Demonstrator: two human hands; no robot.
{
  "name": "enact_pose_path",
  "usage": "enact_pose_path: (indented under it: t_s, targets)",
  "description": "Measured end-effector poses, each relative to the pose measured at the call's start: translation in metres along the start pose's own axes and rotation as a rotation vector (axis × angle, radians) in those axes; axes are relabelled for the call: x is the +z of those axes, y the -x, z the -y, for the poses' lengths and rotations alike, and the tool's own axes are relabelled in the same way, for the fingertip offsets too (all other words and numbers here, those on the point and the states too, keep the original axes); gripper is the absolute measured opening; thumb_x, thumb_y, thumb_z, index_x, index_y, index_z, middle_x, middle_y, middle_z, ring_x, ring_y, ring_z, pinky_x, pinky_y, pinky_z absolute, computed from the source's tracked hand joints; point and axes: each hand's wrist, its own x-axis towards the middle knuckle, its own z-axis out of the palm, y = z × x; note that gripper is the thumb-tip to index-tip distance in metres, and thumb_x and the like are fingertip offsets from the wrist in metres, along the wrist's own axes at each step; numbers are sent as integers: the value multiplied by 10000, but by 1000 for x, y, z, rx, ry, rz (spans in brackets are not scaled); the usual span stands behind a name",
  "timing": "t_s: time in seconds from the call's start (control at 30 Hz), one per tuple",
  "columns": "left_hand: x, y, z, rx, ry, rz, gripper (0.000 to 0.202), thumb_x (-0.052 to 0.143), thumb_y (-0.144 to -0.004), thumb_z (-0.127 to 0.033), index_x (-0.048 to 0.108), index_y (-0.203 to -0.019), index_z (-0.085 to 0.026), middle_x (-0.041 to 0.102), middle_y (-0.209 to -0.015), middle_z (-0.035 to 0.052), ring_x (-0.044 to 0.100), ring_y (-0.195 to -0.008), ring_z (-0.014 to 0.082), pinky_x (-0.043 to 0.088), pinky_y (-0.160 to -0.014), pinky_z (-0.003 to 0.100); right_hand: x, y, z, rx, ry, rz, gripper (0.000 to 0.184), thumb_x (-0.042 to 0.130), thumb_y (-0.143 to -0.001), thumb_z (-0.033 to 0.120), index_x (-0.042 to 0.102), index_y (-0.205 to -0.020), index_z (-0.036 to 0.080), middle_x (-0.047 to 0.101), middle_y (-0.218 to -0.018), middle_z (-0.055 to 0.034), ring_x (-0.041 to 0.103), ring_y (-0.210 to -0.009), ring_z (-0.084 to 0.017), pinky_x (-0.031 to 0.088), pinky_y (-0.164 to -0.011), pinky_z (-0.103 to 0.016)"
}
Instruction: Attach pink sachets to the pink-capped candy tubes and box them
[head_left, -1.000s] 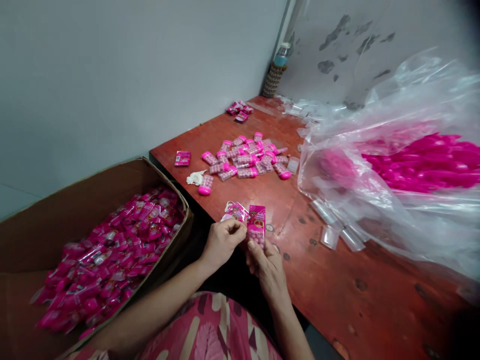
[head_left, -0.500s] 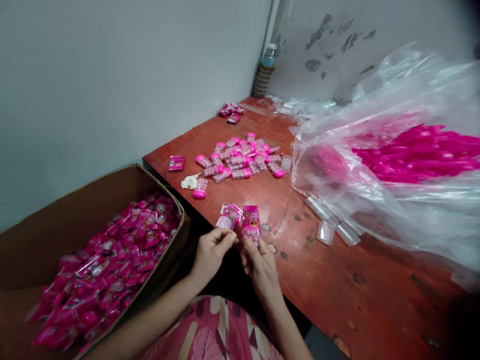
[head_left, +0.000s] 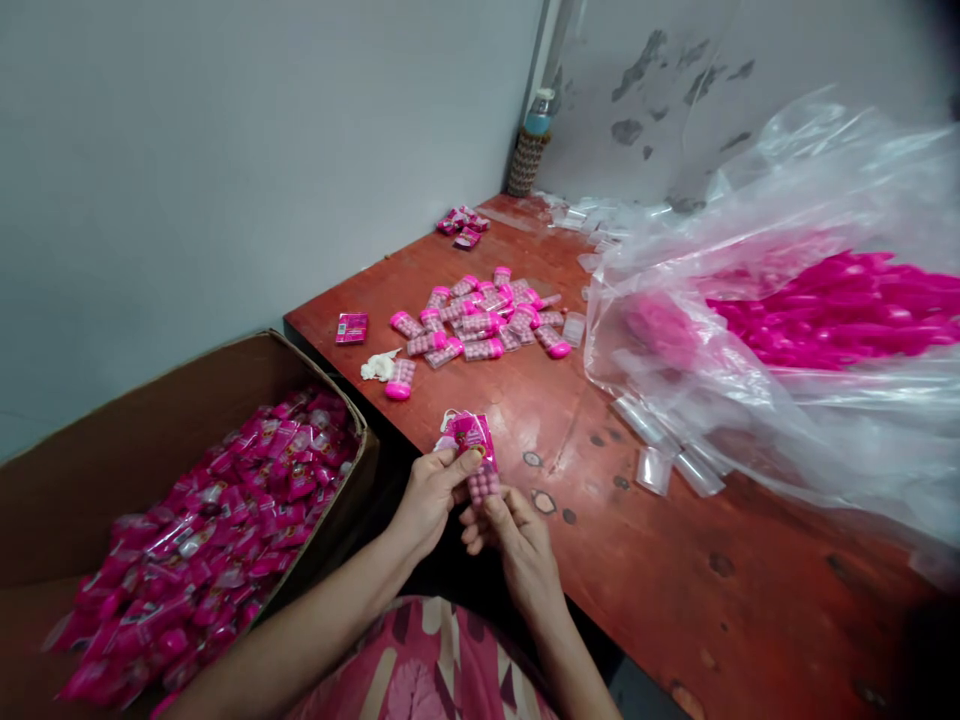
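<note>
My left hand [head_left: 426, 505] has its thumb pressed on the bright pink printed part of a small candy container [head_left: 484, 486]. Rows of pink balls show through the container's lower half. The fingertips of my right hand [head_left: 523, 545] pinch its bottom end. Both hands are closed on it, just over the table's front edge. Partly hidden behind the container, a pink-and-white packet [head_left: 448, 438] lies on the table. Farther back is a loose pile of clear candy containers [head_left: 480, 323] with pink caps. One more capped container [head_left: 400, 379] lies nearer, beside a crumpled white scrap [head_left: 379, 365].
At my left stands a cardboard box [head_left: 187, 395] holding many pink wrapped packets [head_left: 225, 530]. A large clear plastic bag [head_left: 780, 420] with pink pieces covers the table's right side. Empty clear tubes [head_left: 655, 470] lie by it. A bottle [head_left: 538, 112] stands in the far corner.
My left hand has moved right and taken hold of the pink printed part, which stood free above my right hand before. The container now tilts slightly left.
</note>
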Motion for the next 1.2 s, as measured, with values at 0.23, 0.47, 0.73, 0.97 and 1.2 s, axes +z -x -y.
enact_pose_path:
  t_s: [0.23,0.47,0.73,0.97,1.2]
  targets:
    - [9,7,8,-7,-39,112,249,622,-699,-351,540,-648,-120,432,-432,-55,427,-320,81,375,-330,223,1,-11,0,25,-93,-122,270,565,-760,415,498,-681,166,603,-554,4,522,-392,-88,414,-370,-186]
    - [-28,32,-35,306,143,-212,214,651,-689,-332,603,-737,-129,664,-729,48,634,-701,173,501,-715,331,6,-16,7,9,-109,-64,249,626,-716,370,504,-809,173,633,-583,-2,548,-422,-104,412,-378,-184]
    - [-79,9,-47,464,-448,-431,423,603,-712,-393,589,-1050,-140,661,-964,108,602,-912,224,433,-853,354,4,-21,7,3,63,-87,209,542,-791,376,524,-762,169,599,-615,4,515,-451,-78,398,-407,-172]
    - [-97,-74,-95,721,-1549,-639,376,456,-813,-254,513,-1164,-131,491,-1226,150,407,-1151,275,291,-965,421,4,-18,4,6,139,-64,197,532,-802,362,525,-772,168,593,-632,3,509,-471,-74,402,-430,-170]
    - [-106,-83,-96,715,-1774,-618,403,324,-870,-332,456,-1221,-186,446,-1281,101,344,-1199,261,257,-978,460,3,-20,3,5,145,-42,194,531,-802,366,524,-765,176,591,-629,14,507,-465,-69,399,-428,-165]
